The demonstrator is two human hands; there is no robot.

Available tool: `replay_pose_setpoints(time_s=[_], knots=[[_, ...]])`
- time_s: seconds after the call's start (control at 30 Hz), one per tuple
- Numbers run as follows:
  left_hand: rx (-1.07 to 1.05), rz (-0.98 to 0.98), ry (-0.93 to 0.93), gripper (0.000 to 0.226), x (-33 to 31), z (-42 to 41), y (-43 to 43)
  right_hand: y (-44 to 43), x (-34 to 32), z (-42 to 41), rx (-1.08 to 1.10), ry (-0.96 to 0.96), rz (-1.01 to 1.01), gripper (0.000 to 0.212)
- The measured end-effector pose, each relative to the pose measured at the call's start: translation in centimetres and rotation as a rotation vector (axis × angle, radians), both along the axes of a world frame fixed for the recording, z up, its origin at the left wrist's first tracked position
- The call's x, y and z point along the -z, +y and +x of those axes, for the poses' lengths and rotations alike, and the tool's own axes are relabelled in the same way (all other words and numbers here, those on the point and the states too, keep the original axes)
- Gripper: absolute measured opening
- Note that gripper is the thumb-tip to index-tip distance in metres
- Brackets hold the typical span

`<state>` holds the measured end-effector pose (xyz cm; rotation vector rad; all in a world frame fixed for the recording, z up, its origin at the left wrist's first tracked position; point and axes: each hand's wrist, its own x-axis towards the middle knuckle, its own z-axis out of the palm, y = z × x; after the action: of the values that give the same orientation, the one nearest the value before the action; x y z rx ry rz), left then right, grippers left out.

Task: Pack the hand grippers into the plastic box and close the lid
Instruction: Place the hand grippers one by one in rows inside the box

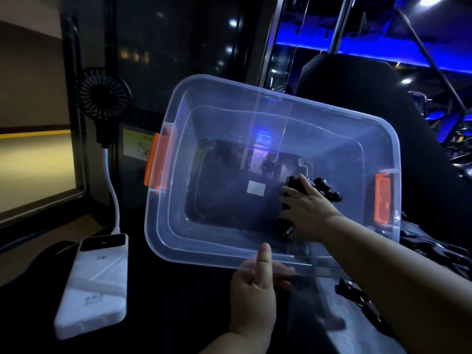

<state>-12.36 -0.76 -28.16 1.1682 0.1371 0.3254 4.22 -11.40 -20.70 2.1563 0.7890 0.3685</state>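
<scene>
A clear plastic box [163,226] with orange side latches [154,164] sits open in front of me, no lid on it. My left hand [255,282] pinches its near rim, thumb inside the wall and fingers under the edge. My right hand [306,210] reaches inside at the box's right end and grips a black hand gripper [323,187] with a metal spring [290,229], low over the box floor. More black hand grippers [434,249] lie outside the box at the right, dim and hard to make out.
A white power bank [94,284] lies at the left, cabled to a small black fan [102,93] standing behind it. A dark window and a black seat back [357,80] are behind the box. The scene is dark with blue lights far right.
</scene>
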Motion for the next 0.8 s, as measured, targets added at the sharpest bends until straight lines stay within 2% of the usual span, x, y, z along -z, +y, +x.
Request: replay_pose_setpoints(time_s=[0.1, 0.23, 0.5, 0.6, 0.8], knots=[[-0.013, 0.017, -0.015, 0.054, 0.1, 0.0, -0.1, -0.6, -0.8, -1.0, 0.006, 0.041, 0.128, 0.06], [-0.051, 0.012, -0.037, 0.054, 0.1, 0.2, -0.1, -2.0, -1.0, -2.6, -0.013, 0.099, 0.434, 0.056], [-0.117, 0.032, -0.025, 0.049, 0.5, 0.9, -0.4, -6.2, 1.4, -7.1, -0.187, -0.04, 0.97, 0.043], [-0.115, 0.054, -0.031, 0.05, 0.6, 0.7, -0.5, -8.0, 2.8, -9.6, -0.218, -0.107, 1.084, 0.034], [-0.14, 0.067, -0.036, 0.048, 0.7, 0.7, -0.6, -12.0, 4.5, -14.3, -0.187, -0.185, 1.239, 0.039]])
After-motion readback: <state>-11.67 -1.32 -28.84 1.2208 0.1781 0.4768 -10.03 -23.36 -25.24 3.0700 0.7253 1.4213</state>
